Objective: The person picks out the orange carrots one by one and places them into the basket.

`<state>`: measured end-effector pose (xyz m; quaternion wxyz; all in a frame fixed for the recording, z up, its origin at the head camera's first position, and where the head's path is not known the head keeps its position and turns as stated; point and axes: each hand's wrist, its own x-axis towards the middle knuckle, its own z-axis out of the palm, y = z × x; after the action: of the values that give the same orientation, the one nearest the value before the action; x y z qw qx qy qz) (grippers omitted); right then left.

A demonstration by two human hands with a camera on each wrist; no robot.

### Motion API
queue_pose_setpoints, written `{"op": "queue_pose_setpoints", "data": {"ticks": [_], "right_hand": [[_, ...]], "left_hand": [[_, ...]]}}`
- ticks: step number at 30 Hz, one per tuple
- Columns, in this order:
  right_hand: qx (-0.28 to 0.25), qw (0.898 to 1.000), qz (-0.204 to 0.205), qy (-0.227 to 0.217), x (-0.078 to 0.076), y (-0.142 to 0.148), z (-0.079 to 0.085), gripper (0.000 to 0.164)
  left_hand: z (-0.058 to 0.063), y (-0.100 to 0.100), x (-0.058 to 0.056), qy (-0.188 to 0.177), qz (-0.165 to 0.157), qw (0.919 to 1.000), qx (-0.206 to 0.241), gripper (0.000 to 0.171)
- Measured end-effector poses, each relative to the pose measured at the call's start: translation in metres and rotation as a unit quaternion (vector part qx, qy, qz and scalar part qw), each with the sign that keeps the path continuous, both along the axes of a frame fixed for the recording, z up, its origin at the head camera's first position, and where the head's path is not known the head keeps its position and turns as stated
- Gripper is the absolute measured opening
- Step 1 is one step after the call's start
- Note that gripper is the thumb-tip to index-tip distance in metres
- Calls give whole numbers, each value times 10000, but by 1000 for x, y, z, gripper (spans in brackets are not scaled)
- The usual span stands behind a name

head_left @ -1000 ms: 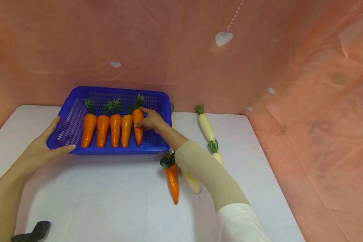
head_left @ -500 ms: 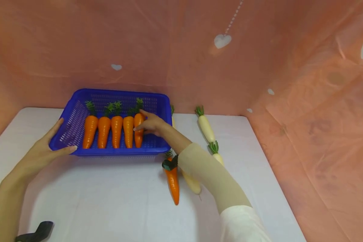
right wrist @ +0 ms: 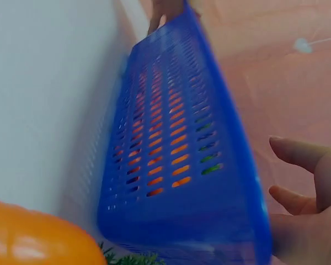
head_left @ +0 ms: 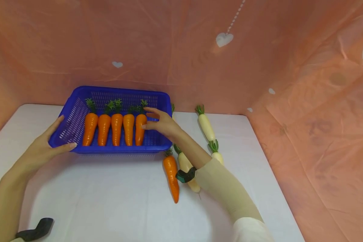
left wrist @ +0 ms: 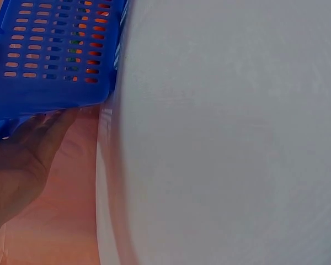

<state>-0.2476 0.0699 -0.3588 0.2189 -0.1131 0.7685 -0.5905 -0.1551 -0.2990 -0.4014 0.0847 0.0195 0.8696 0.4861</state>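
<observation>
Several orange carrots with green tops lie side by side in a blue plastic basket (head_left: 124, 150). My left hand (head_left: 40, 148) grips the basket's left end, thumb over the front corner and fingers along the side. Over the basket's right part, my right hand (head_left: 164, 124) has loosened its fingers, the thumb tip right at the rightmost carrot (head_left: 140, 134). In the right wrist view the right hand (right wrist: 309, 204) shows spread fingers beyond the basket's rim. The left wrist view has the left hand (left wrist: 16, 176) against the basket's end wall.
Another carrot (head_left: 170, 171) lies on the white table just in front of the basket's right corner. Beside it is a white radish (head_left: 184, 163), partly behind the right arm. Two more radishes, one whole radish (head_left: 206, 127), lie farther right. A pink cloth wall (head_left: 193, 77) stands behind.
The right hand let go of the rightmost carrot, leaving it beside the others, and drew slightly right with fingers opening. The left hand still holds the basket.
</observation>
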Motion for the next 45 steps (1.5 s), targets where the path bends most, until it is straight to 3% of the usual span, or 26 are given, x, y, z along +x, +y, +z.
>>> {"op": "queue_pose_setpoints", "data": {"ticks": [8, 13, 20, 27, 37, 45], "right_hand": [[-286, 9980, 89, 555, 39, 34, 6, 60], [-435, 9960, -71, 778, 62, 53, 5, 52], [-676, 9937, -262, 861, 91, 76, -6, 47], [-1027, 9881, -828, 797, 116, 90, -23, 42], [-693, 9943, -755, 299, 134, 87, -55, 49], [288, 9963, -311, 742, 141, 78, -67, 65]], "left_hand": [[-2, 0, 1, 40, 1, 9997, 224, 94], [0, 0, 0, 67, -1, 9998, 173, 94], [2, 0, 1, 85, 6, 9999, 142, 94], [2, 2, -1, 93, 25, 9996, 247, 92], [-1, 1, 1, 64, 110, 9996, 268, 91], [-2, 0, 2, 119, 129, 9994, 300, 91]]}}
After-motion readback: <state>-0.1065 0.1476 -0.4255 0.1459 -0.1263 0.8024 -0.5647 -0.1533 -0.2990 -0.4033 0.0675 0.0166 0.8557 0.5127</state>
